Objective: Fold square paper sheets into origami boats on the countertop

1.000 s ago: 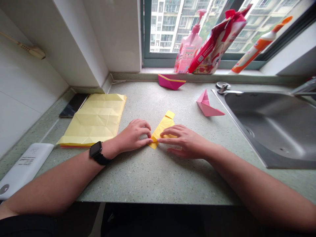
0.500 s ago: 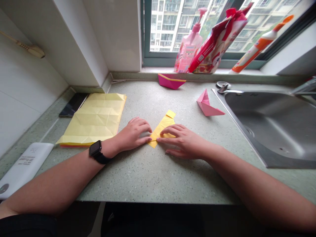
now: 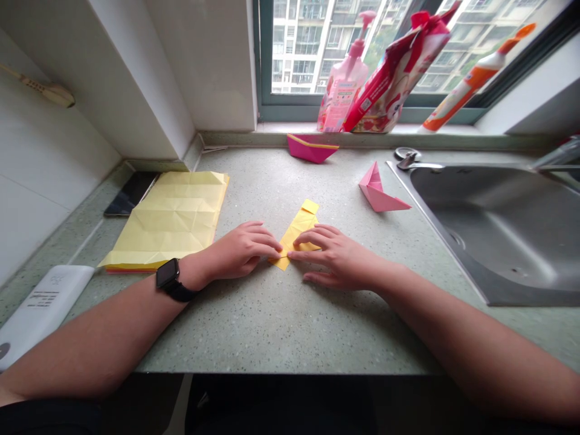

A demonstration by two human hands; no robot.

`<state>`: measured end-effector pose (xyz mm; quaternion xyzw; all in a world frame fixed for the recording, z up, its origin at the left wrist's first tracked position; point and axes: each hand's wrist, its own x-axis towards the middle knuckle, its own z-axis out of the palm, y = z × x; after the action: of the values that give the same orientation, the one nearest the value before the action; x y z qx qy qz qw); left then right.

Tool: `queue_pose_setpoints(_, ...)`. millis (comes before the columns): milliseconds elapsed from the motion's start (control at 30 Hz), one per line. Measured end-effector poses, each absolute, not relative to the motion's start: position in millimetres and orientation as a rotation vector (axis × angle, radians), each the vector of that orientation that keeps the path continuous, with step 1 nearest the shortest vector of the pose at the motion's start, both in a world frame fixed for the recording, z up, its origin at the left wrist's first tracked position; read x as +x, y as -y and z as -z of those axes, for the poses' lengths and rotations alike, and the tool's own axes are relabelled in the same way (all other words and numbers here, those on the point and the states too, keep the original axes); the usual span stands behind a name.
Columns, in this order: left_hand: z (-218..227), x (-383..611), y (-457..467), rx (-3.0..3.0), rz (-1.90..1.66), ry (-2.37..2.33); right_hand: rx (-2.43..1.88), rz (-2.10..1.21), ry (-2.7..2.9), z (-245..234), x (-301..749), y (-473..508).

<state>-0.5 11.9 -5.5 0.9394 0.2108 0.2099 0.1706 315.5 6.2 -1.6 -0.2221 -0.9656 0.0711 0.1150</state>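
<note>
A narrow folded strip of yellow paper (image 3: 299, 225) lies on the speckled green counter (image 3: 281, 320), running diagonally away from me. My left hand (image 3: 240, 252), with a black watch on the wrist, has its fingers curled and pinches the strip's near corner. My right hand (image 3: 335, 257) lies over the strip's near right part, fingertips pressing the paper down beside the left hand's fingers. The far end of the strip, with a small folded flap, shows beyond both hands.
A stack of creased yellow sheets (image 3: 172, 219) lies at left, by a dark phone (image 3: 130, 193) and a white device (image 3: 38, 305). A pink paper boat (image 3: 378, 192) and a magenta boat (image 3: 310, 148) sit farther back. The steel sink (image 3: 498, 223) is at right; bottles stand on the sill.
My left fingers have slid a little to the right onto the strip's near corner. The right hand has hardly moved. The view has shifted slightly.
</note>
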Motion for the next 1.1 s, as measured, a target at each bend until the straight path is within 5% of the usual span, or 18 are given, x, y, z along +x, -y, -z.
queue_pose_setpoints(1100, -2, -5, -11, 2.723, -0.693, -0.581, -0.666, -0.177, 2.829, 4, 317, -6)
